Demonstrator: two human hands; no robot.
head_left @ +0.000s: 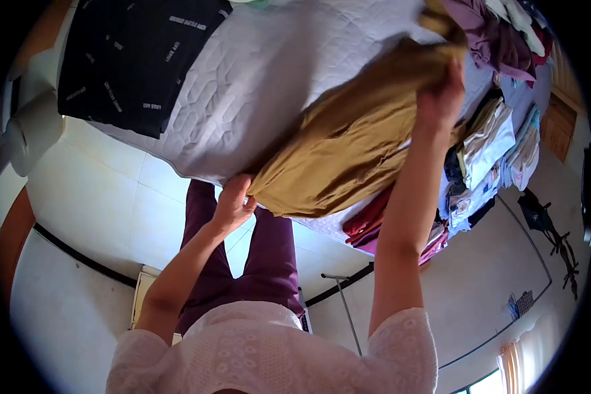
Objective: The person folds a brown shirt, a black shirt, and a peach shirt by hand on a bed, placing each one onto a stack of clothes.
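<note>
A mustard-brown garment (348,144) is stretched between my two hands over the edge of the bed. Its exact kind is hard to make out. My left hand (233,207) pinches the near left corner of the cloth at the mattress edge. Farther up and to the right, my right hand (442,98) is closed on the upper part of the garment, which is blurred by motion there. Beneath the cloth lies the pale quilted mattress (223,85).
A black printed cloth (138,59) lies at the bed's far left. Piled clothes (486,144) line the right side, with purple garments (505,39) at the far right and dark red cloth (368,220) near the front edge. A thin metal pole (349,312) stands behind me.
</note>
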